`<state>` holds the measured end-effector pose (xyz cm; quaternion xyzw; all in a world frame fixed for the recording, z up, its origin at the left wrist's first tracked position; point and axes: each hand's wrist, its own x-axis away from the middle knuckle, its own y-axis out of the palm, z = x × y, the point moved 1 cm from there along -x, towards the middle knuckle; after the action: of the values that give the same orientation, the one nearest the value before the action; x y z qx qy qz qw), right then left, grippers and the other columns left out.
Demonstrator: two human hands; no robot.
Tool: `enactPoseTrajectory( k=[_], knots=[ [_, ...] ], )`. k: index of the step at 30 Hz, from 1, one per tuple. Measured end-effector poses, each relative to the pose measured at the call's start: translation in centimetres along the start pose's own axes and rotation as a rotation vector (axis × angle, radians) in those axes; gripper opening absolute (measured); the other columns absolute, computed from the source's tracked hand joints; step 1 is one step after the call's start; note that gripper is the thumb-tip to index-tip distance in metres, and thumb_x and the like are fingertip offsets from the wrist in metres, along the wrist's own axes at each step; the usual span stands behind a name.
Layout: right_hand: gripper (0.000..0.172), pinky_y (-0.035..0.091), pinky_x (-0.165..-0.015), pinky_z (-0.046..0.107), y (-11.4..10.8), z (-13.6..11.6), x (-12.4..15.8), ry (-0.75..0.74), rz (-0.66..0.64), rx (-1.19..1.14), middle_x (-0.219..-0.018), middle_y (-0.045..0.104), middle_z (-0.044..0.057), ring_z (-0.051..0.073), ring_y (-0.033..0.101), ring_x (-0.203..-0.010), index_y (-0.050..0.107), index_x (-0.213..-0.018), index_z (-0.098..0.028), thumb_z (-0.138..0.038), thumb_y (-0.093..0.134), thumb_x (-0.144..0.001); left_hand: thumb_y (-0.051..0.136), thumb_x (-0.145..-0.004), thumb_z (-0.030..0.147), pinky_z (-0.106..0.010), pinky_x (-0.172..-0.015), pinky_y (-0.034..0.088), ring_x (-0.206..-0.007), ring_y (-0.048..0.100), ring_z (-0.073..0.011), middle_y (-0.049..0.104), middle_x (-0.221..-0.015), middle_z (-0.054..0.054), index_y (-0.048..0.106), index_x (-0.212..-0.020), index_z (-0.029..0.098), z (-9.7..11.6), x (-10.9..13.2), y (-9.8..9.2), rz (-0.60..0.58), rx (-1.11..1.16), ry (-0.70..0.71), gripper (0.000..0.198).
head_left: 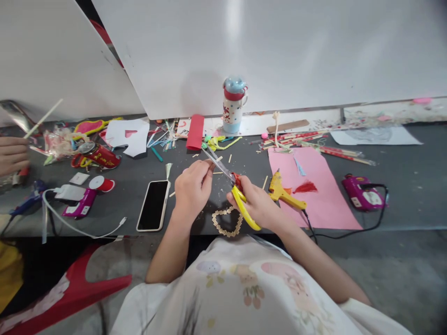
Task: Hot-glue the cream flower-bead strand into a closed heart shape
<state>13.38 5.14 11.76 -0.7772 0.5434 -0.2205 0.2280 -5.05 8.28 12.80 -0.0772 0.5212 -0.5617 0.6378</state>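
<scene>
My right hand (pixel 256 204) grips a pair of scissors (pixel 240 202) with yellow and red handles, its blades parted and pointing up and left. My left hand (pixel 193 186) is pinched closed beside the blades on a short pale wooden stick (pixel 219 159), whose tip shows at the scissors. Most of the stick is hidden by my fingers. Below my hands, near the table's front edge, lies a heart-shaped frame (pixel 227 232) built of small pale wooden pieces. Several cut stick bits are scattered on the dark table (pixel 188 204) around my hands.
A phone (pixel 152 205) lies left of my hands. To the right, a yellow glue gun (pixel 283 193) rests partly on pink paper (pixel 321 204), its cord running to a purple power adapter (pixel 361 191). A bottle (pixel 233 104) stands behind. At far left, another person's hand (pixel 13 156) holds a stick.
</scene>
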Motion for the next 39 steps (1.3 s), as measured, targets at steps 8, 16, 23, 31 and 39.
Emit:
enactPoseTrajectory(
  k=[8, 16, 23, 31, 39],
  knots=[
    [0.023, 0.036, -0.064, 0.029, -0.2, 0.5, -0.2, 0.016, -0.081, -0.003, -0.080, 0.060, 0.001, 0.017, 0.050, -0.061, 0.033, -0.093, -0.027, -0.045, 0.047, -0.090, 0.047, -0.097, 0.022, -0.024, -0.065, 0.038, -0.074, 0.060, -0.0129, 0.065, -0.078, -0.001, 0.059, -0.077, 0.019, -0.3, -0.3, -0.2, -0.134, 0.091, -0.075, 0.024],
    [0.023, 0.037, -0.064, 0.029, 0.1, 0.6, -1.2, 0.011, -0.114, 0.034, -0.088, 0.065, 0.003, 0.018, 0.056, -0.065, 0.034, -0.093, -0.027, -0.046, 0.046, -0.091, 0.047, -0.095, 0.027, -0.024, -0.068, 0.042, -0.074, 0.058, -0.0142, 0.057, -0.066, 0.000, 0.054, -0.071, 0.019, -1.6, -0.8, -0.2, -0.260, 0.394, -0.250, 0.026],
    [0.026, 0.038, -0.065, 0.029, 0.2, 0.8, -1.5, 0.022, -0.130, 0.093, -0.090, 0.068, 0.005, 0.020, 0.060, -0.071, 0.035, -0.092, -0.026, -0.050, 0.044, -0.092, 0.046, -0.093, 0.035, -0.022, -0.063, 0.043, -0.064, 0.052, -0.0113, 0.054, -0.066, 0.002, 0.052, -0.070, 0.018, -2.5, -1.0, -0.1, -0.353, 0.548, -0.299, 0.030],
    [0.030, 0.036, -0.065, 0.029, 0.4, 0.8, -2.1, 0.057, -0.116, 0.203, -0.091, 0.071, 0.008, 0.025, 0.065, -0.078, 0.045, -0.097, -0.024, -0.054, 0.043, -0.096, 0.050, -0.091, 0.039, -0.022, -0.053, 0.034, -0.054, 0.043, -0.0094, 0.049, -0.057, 0.004, 0.056, -0.067, 0.017, -3.1, -1.7, -0.2, -0.391, 0.521, -0.361, 0.033],
    [0.030, 0.036, -0.065, 0.027, 0.9, -0.1, -3.3, 0.109, -0.055, 0.194, -0.090, 0.072, 0.009, 0.022, 0.065, -0.080, 0.050, -0.093, -0.023, -0.053, 0.045, -0.097, 0.050, -0.094, 0.043, -0.024, -0.053, 0.029, -0.051, 0.041, -0.0105, 0.044, -0.051, 0.004, 0.056, -0.067, 0.018, -2.9, -3.5, -0.7, -0.327, 0.342, -0.327, 0.038]
  ],
)
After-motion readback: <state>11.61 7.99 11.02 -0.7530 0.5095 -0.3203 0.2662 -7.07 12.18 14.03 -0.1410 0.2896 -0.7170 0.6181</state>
